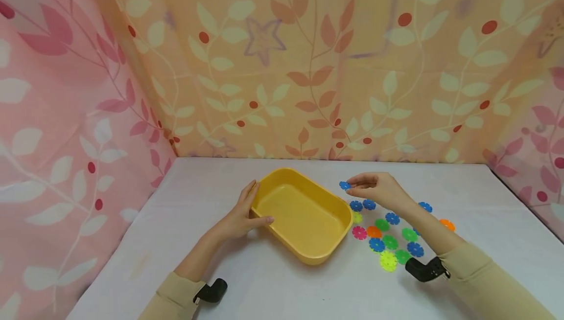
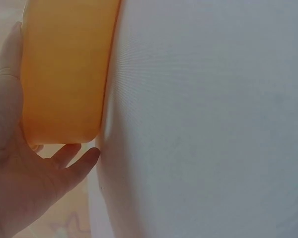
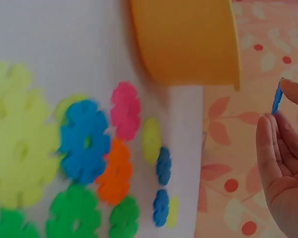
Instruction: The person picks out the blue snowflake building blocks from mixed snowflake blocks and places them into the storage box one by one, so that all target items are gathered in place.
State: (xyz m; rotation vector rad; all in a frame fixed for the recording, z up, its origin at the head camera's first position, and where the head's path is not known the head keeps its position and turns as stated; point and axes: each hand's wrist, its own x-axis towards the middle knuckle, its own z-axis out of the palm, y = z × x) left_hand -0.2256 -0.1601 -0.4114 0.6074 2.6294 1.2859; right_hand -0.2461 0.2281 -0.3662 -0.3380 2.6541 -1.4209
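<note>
A yellow plastic tray (image 1: 308,212) sits on the white table, with a bare inside. My left hand (image 1: 243,215) grips its left corner, thumb over the rim and fingers along the outer wall; the left wrist view shows that hand (image 2: 35,173) around the tray's end (image 2: 64,74). Between thumb and fingertips my right hand (image 1: 379,190) pinches a blue snowflake disc (image 1: 344,185), raised beyond the tray's right corner. In the right wrist view the pinched blue disc (image 3: 277,96) appears edge-on. Below that hand lie loose discs, among them a pink one (image 1: 359,233) and a yellow one (image 1: 388,261).
More discs spread to the tray's right, including a green one (image 1: 410,235) and an orange one (image 1: 447,224) partly beyond the right forearm. Black wrist cameras (image 1: 426,269) stick out from both sleeves. Patterned cloth (image 1: 308,65) walls the table (image 1: 211,168) at the back and sides.
</note>
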